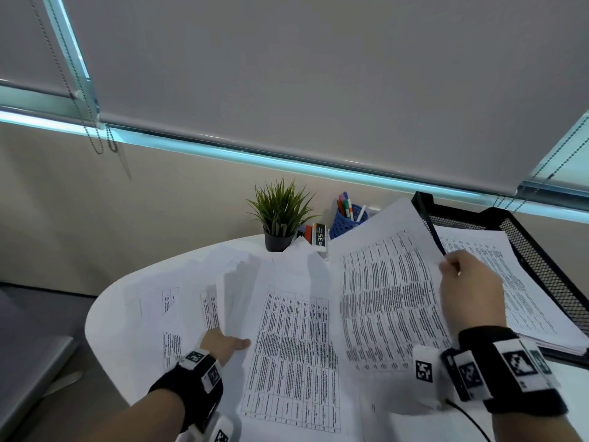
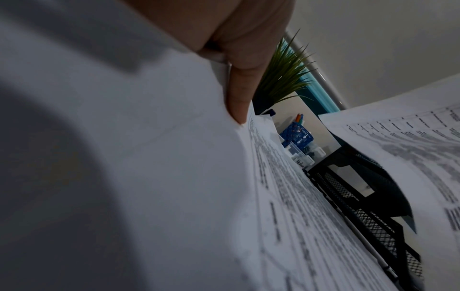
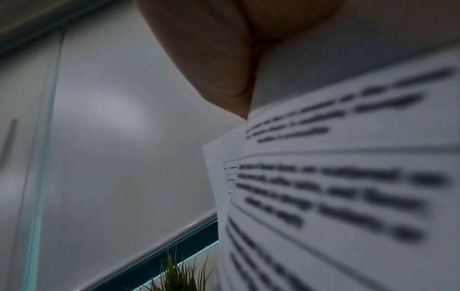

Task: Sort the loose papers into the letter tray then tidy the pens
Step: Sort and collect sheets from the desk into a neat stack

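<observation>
White printed sheets of loose paper (image 1: pixel 204 311) lie fanned across the round white table (image 1: pixel 105 317), most of them on the left and middle. Left hand (image 1: pixel 223 344) is at the near edge of that spread, thumb on top of 1 table-printed page (image 1: pixel 290 352), gripping its edge; the left wrist view shows a finger (image 2: pixel 240 94) pressed along the paper's rim. Right hand (image 1: pixel 470 291) holds a second printed sheet (image 1: pixel 382 295) lifted off the table, pinched by its right edge, though the right wrist view is too blurred to show more than a thumb against paper. Just right of it sits the black wire-mesh letter tray (image 1: pixel 541 266), with a stack of printed pages (image 1: pixel 522 295) already inside. At the far edge stand a blue mesh pen cup (image 1: pixel 345 223) holding coloured pens (image 1: pixel 345 204), and a small green potted plant (image 1: pixel 280 215) to its left.
</observation>
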`<action>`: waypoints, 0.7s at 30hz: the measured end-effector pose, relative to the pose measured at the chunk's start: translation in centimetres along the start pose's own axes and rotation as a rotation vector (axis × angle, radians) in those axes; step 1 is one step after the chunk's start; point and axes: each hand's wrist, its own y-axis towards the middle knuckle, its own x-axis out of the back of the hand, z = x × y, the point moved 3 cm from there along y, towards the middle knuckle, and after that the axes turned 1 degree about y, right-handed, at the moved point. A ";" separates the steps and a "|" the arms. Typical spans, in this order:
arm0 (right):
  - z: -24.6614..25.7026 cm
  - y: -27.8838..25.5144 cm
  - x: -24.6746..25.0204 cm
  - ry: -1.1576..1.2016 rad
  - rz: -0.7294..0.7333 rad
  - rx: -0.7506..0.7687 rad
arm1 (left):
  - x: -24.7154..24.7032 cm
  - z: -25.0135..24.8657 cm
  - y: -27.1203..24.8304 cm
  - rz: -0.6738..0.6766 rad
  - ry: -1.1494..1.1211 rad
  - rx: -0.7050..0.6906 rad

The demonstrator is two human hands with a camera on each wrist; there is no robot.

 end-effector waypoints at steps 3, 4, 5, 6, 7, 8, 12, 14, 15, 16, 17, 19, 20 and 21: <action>-1.6 0.1 -1.7 0.080 0.063 -0.084 | -0.4 -0.2 -0.3 0.023 -0.006 -0.010; -2.3 0.0 -2.5 0.089 0.088 -0.108 | -0.4 -0.3 -0.4 0.028 -0.005 -0.018; -3.0 -0.1 -3.4 0.087 0.117 -0.131 | -0.5 -0.3 -0.4 0.031 0.002 -0.021; -3.7 -0.4 -4.3 0.081 0.147 -0.153 | -0.6 -0.3 -0.4 0.034 0.011 -0.023; -4.4 -0.7 -5.2 0.074 0.177 -0.176 | -0.7 -0.4 -0.5 0.037 0.017 -0.024; -5.1 -1.1 -6.1 0.072 0.206 -0.200 | -0.8 -0.5 -0.6 0.045 0.012 -0.031; -7.1 -3.4 -9.3 0.047 0.304 -0.275 | -1.0 -0.6 -0.9 0.085 -0.047 -0.044; -7.8 -4.8 -10.8 0.042 0.367 -0.305 | -1.0 -0.5 -0.9 0.119 -0.098 -0.028; -8.1 -5.5 -11.6 0.038 0.411 -0.325 | -1.0 -0.6 -1.0 0.134 -0.123 -0.024; -8.4 -6.2 -12.4 0.038 0.463 -0.354 | -1.0 -0.7 -0.9 0.147 -0.145 -0.026; -8.7 -6.9 -13.2 0.050 0.515 -0.386 | -1.0 -0.7 -0.9 0.157 -0.151 -0.030; -8.7 -8.1 -14.2 0.113 0.609 -0.438 | -1.2 -0.7 -1.0 0.178 -0.131 -0.035; -8.6 -8.5 -14.6 0.147 0.639 -0.456 | -1.4 -0.4 -0.8 0.183 -0.132 -0.033; -8.5 -8.8 -15.0 0.177 0.659 -0.463 | -1.5 -0.4 -0.9 0.203 -0.145 -0.042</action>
